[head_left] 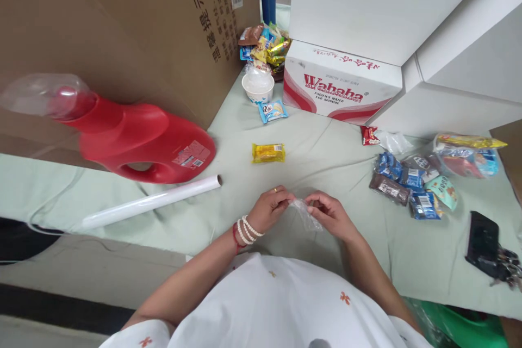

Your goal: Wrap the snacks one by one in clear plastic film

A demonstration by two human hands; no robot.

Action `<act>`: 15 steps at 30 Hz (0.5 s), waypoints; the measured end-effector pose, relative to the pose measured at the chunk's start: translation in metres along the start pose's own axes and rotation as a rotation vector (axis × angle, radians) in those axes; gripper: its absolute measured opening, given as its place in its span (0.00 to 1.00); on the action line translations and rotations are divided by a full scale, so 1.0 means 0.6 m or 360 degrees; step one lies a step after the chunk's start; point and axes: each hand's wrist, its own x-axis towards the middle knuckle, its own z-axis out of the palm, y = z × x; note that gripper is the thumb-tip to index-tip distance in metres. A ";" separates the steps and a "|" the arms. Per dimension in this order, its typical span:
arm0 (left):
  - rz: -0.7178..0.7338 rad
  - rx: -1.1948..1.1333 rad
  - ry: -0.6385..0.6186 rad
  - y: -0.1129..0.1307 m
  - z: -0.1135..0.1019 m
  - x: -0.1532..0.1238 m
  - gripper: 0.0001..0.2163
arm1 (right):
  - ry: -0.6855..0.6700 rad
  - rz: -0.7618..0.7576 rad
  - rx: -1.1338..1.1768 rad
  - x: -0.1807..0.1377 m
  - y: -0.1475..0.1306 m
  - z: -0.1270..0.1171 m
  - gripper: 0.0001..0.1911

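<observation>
Between my two hands hangs a clear, crumpled plastic bag [306, 216]. Its upper left corner is pinched by my left hand [272, 206], which has bracelets at the wrist. The fingers of my right hand [329, 214] are closed on the bag's right side. Beyond the hands, a yellow wrapped snack [268, 153] lies flat on the cloth. Farther back are a blue snack packet [273, 112] and a white paper cup [258, 86] with clear plastic in its mouth.
Left are a red detergent bottle [150, 138] on its side, a white roll [153, 201] and a large cardboard box [134, 27]. A Wahaha carton [342, 81] and a snack pile [265, 46] stand behind. At right lie several packets [411, 176], a filled clear bag [467, 155], and a phone [482, 242] with keys.
</observation>
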 end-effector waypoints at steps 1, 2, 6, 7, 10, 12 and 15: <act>0.0000 -0.0035 0.0000 -0.002 0.003 -0.001 0.11 | -0.0016 -0.0001 0.0003 0.001 0.002 0.003 0.13; -0.0015 -0.0084 0.0043 -0.003 0.006 -0.002 0.10 | -0.0012 0.0027 0.0042 0.001 0.004 0.007 0.13; -0.0291 -0.0211 0.0569 -0.006 0.031 -0.008 0.10 | 0.0280 0.0310 0.0436 0.004 0.022 0.026 0.17; -0.0368 -0.0238 0.0588 -0.005 0.039 -0.010 0.11 | 0.0372 0.0349 0.0501 0.004 0.025 0.031 0.17; -0.0502 -0.0467 0.0344 0.002 0.057 -0.010 0.16 | 0.0446 0.0332 0.0561 0.003 0.029 0.046 0.16; -0.0539 -0.0650 0.0266 0.006 0.062 -0.007 0.17 | 0.0368 0.0294 0.0591 0.002 0.027 0.053 0.16; -0.0564 -0.0777 0.0263 0.005 0.053 0.000 0.17 | 0.0375 0.0284 0.0749 0.001 0.024 0.048 0.17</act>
